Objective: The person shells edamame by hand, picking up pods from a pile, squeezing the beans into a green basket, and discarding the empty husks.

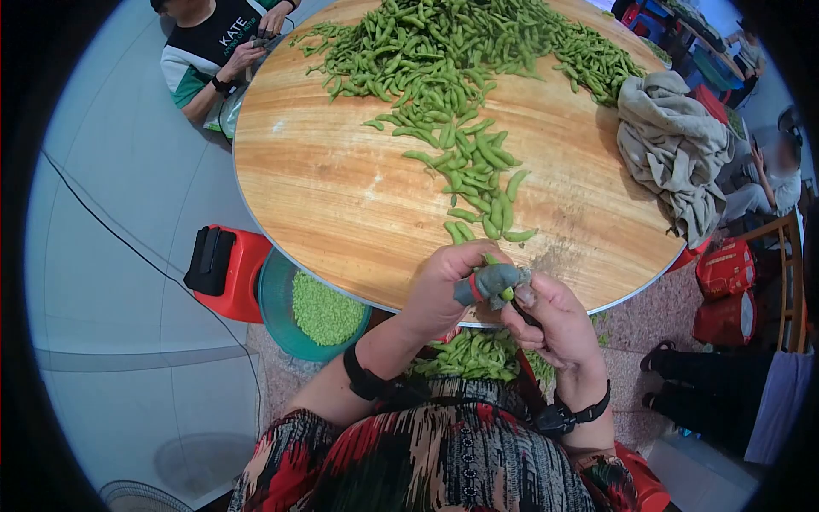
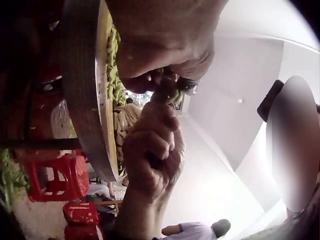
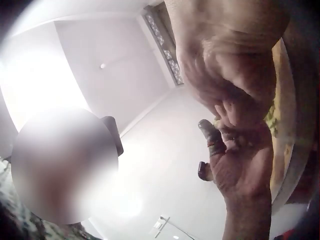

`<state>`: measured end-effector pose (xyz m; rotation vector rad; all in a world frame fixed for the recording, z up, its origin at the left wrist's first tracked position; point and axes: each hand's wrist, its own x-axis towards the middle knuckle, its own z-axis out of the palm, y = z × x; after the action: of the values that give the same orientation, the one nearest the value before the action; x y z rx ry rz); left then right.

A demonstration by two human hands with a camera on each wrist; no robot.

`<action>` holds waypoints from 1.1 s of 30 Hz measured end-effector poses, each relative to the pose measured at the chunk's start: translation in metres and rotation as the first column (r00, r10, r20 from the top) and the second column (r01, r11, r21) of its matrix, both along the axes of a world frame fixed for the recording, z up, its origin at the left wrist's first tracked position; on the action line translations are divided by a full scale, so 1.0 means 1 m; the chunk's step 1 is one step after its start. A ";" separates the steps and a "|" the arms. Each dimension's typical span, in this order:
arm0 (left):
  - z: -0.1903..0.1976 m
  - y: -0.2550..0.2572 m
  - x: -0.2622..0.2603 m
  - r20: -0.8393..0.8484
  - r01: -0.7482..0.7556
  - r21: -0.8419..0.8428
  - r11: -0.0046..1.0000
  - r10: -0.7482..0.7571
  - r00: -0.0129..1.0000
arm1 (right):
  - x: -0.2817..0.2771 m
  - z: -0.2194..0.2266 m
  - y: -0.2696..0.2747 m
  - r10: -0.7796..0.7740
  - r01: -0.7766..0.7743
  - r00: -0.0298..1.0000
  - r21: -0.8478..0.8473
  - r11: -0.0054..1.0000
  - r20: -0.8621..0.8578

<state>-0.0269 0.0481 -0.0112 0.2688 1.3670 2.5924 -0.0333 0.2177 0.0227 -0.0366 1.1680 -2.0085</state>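
Over the near table edge both hands meet at a green soybean pod, mostly hidden by fingers. My left hand grips it, with grey coverings and a red band on its fingers. My right hand pinches at the pod from the other side, its fingers curled. In the left wrist view the right hand rises to meet the left at the fingertips. The covered fingers stand out in the right wrist view. Just beyond the hands, loose pods trail from a large heap.
A teal basin of shelled beans stands on the floor left, beside a red stool. More pods lie below the table edge at my lap. A beige cloth lies at the table's right edge. Another person sits at far left.
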 end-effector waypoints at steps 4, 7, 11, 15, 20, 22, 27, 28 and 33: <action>0.014 0.007 0.005 0.065 -0.013 -0.056 0.998 0.017 0.998 | 0.001 -0.016 -0.001 -0.035 0.070 0.977 0.162 0.984 -0.212; 0.002 0.007 0.004 -0.075 -0.174 -0.492 0.853 0.158 0.985 | -0.003 -0.041 -0.002 0.018 0.344 0.630 0.300 0.890 -0.776; 0.003 0.007 0.003 -0.094 -0.217 -0.546 0.809 0.198 0.976 | -0.006 -0.039 0.002 -0.078 0.331 0.761 0.282 0.901 -0.644; 0.005 -0.003 -0.001 -0.227 -0.179 -0.616 0.767 0.045 0.973 | -0.005 -0.018 0.005 -0.145 0.150 0.985 0.043 0.988 -0.096; 0.017 0.001 -0.001 -0.360 -0.232 -0.689 0.687 -0.047 0.932 | -0.005 -0.021 0.005 -0.142 0.150 0.987 -0.129 0.980 0.074; 0.020 0.001 -0.001 -0.447 -0.314 -0.751 0.581 -0.097 0.889 | -0.004 -0.020 0.005 -0.098 0.147 0.978 -0.274 0.950 0.184; 0.017 -0.003 -0.002 -0.002 0.134 -0.260 0.956 -0.139 0.990 | 0.000 -0.011 0.010 -0.085 0.105 0.988 -0.157 0.982 0.130; 0.017 -0.004 -0.002 0.116 0.183 -0.095 0.978 -0.172 0.978 | 0.000 -0.010 0.012 -0.078 0.079 0.997 -0.012 0.997 0.010; 0.009 -0.011 -0.004 0.266 0.140 -0.039 0.989 -0.125 0.956 | -0.003 -0.021 0.015 -0.036 0.231 0.870 0.342 0.911 -0.491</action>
<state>-0.0313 0.0373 -0.0022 0.0050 1.2799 2.3733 -0.0363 0.2326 0.0015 -0.2667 1.9250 -1.8995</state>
